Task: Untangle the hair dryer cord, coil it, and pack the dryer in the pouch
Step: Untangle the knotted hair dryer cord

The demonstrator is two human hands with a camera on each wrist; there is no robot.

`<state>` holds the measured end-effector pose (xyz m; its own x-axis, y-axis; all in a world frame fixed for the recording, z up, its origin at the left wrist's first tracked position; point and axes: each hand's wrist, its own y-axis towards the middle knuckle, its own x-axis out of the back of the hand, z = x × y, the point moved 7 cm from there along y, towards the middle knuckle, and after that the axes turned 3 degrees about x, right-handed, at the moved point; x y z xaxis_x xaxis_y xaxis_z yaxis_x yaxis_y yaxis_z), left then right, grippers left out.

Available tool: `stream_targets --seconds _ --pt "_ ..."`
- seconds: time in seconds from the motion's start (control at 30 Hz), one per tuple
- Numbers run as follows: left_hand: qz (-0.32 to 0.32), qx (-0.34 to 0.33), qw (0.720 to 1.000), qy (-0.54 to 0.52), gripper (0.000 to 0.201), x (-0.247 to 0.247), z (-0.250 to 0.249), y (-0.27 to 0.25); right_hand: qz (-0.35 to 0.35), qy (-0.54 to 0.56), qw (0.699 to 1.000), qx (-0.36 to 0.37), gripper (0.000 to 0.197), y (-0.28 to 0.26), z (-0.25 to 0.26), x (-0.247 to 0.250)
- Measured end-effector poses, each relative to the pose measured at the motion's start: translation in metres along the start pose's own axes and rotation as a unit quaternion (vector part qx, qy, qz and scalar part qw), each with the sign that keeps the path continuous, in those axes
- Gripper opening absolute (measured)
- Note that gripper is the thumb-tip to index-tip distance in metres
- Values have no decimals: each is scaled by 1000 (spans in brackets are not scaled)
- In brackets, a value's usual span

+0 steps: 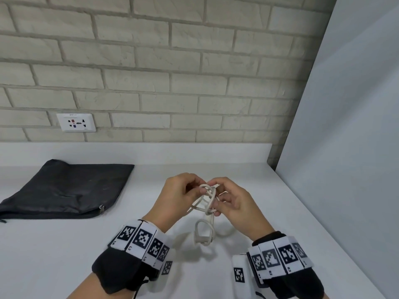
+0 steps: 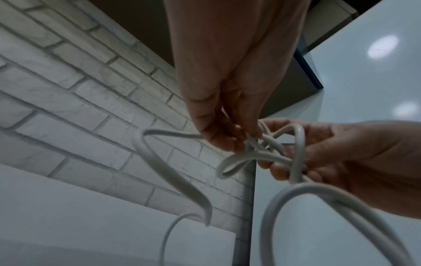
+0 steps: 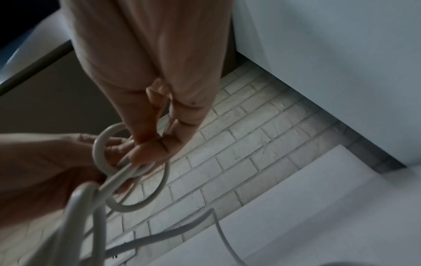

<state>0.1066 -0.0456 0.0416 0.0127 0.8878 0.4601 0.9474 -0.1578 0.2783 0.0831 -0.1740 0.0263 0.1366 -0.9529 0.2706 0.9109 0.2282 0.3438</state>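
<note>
A person's left hand (image 1: 181, 194) and right hand (image 1: 232, 200) are meeting above a white countertop (image 1: 64, 244), both pinching a tangled white cord (image 1: 208, 196) held up between them. The left hand's fingertips (image 2: 230, 144) are gripping the strands at the knot's far side, while the right hand's fingers (image 3: 150, 149) are curling around a loop and pinching where several strands cross. Below the knot, more loops of the cord are hanging down toward the counter, between the two wrists. A black zippered pouch (image 1: 71, 190) is lying flat on the counter to the left, well apart from the hands. A white wall socket (image 1: 76, 122) is sitting in the pale brick wall (image 1: 172, 72) at the far side, above the pouch. The hair dryer itself is not showing in any view.
</note>
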Motion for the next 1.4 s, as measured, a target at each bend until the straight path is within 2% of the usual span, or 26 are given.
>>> stream_targets --seconds 0.07,0.1,0.2,0.23,0.33,0.43,0.53,0.63,0.7,0.77,0.83,0.93,0.97,1.1,1.2,1.27,1.3,1.33,1.4 --pt "-2 0 1000 23 7 1 -2 1 -36 -49 997 38 43 -1 5 2" --pt "-6 -4 999 32 8 2 -3 1 -52 -76 994 60 41 -1 9 3" --pt "-17 -14 999 46 12 3 -5 2 -76 -91 989 89 11 0 17 2" --pt "-16 -10 999 48 13 2 -6 2 -81 -102 988 89 9 1 16 2" --pt "-22 20 999 29 19 2 -1 3 -73 -172 979 86 22 4 11 2" --pt "-71 79 990 -89 22 19 15 8 -47 -193 978 61 30 6 2 9" --pt "-50 109 980 -156 24 24 19 10 -58 -228 971 35 34 7 -7 16" --pt "-24 108 981 -157 26 19 14 8 -85 -297 944 120 29 10 14 7" --pt "-21 101 981 -165 27 16 12 7 -69 -251 953 157 19 13 27 -4" --pt "-15 91 984 -151 27 13 10 6 -45 -252 956 141 14 18 30 -13" --pt "-3 84 988 -132 25 9 10 4 -28 -301 947 111 16 21 24 -16" --pt "6 76 991 -109 23 4 10 1 4 -437 897 65 19 20 17 -22" --pt "6 74 992 -98 24 4 10 2 0 -444 894 62 18 19 15 -22" --pt "-37 90 993 -70 26 11 14 6 -18 -317 947 41 17 18 9 -12" --pt "-75 103 990 -53 26 16 18 8 -79 -231 970 20 14 15 5 0" --pt "-112 114 986 -40 28 28 24 10 -141 -49 988 -30 26 10 -6 11" --pt "-128 124 983 -45 29 35 29 10 -164 65 982 -60 29 8 -15 18" --pt "-140 134 979 -57 29 42 33 10 -185 174 963 -88 32 6 -26 25" --pt "-144 149 975 -84 27 50 40 9 -215 376 893 -120 33 2 -44 38"
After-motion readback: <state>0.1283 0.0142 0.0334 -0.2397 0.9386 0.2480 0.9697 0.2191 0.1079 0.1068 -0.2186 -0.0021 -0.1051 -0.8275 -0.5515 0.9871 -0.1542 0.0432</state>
